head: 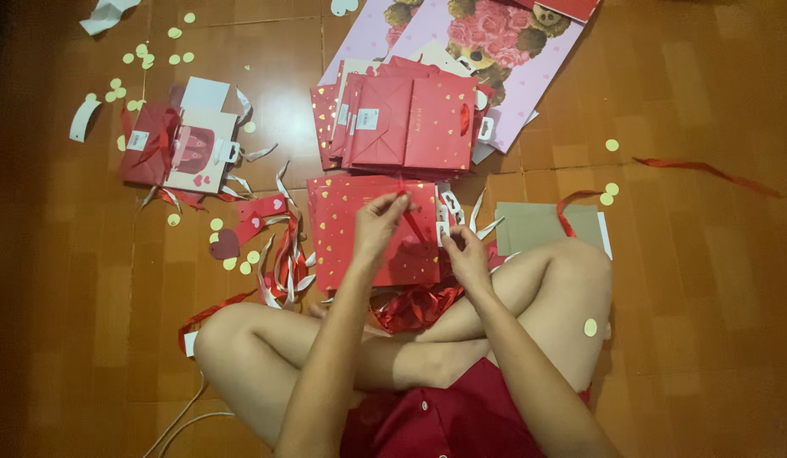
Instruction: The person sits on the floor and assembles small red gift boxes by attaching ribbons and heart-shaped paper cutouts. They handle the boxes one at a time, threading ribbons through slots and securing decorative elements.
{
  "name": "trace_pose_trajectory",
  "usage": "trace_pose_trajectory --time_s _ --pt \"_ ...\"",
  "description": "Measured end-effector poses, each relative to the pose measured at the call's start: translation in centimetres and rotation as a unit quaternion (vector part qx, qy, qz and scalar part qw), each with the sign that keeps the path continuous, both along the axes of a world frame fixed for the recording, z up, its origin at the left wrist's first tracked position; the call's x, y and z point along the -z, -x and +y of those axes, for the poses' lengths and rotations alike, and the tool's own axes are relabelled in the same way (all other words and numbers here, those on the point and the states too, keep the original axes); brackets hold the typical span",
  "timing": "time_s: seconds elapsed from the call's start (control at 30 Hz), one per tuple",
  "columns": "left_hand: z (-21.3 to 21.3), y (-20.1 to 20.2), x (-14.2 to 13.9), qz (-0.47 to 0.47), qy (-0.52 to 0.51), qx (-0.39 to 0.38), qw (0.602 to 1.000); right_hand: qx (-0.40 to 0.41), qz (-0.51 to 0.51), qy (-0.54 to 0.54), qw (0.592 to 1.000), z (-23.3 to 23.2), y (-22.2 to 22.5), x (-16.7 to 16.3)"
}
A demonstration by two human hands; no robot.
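Running diagonally, the red ribbon stretches between left hand and right hand.

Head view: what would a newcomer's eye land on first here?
First, the two hands at the centre: the left hand and right hand pinch a red ribbon over a flat red gift bag with gold dots lying on the wooden floor. Just beyond it lies a stack of red gift bags, with pale paper circles scattered at upper left.
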State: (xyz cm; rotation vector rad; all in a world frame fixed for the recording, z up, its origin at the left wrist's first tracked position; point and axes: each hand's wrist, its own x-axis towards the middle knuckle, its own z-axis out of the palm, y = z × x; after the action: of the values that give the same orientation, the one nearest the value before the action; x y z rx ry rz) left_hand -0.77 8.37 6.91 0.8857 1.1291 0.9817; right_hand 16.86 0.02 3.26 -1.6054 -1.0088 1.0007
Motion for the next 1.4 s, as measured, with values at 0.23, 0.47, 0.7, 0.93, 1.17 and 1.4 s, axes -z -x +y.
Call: trace_pose_trajectory --time_s 0.23,0.47,0.7,0.93,1.17,1.4 --pt "0.1 -0.5 -0.8 -0.024 -0.075 -0.024 0.997 -0.017 -0.008 -0.031 0.999 -0.2 0.1 0.1" --pt "-2.1 0.3 1.3 0.195 0.014 0.128 0.972 -0.008 0.104 -0.050 0.993 -0.3 0.2 0.3" --pt "-2.6 0.0 1.5 0.237 -0.086 0.152 0.956 -0.041 0.145 -0.077 0.986 -1.0 0.1 0.1" --pt "-2.4 0.5 -0.1 0.268 -0.062 0.236 0.932 -0.081 0.144 -0.095 0.982 -1.3 -0.3 -0.3" --pt "-0.6 0.9 0.5 0.267 -0.033 0.310 0.912 -0.111 0.125 -0.070 0.983 -2.2 0.1 -2.9" --pt "-0.3 1.3 1.9 0.169 0.059 0.291 0.940 -0.150 0.219 -0.085 0.960 -2.2 -0.5 -3.4"
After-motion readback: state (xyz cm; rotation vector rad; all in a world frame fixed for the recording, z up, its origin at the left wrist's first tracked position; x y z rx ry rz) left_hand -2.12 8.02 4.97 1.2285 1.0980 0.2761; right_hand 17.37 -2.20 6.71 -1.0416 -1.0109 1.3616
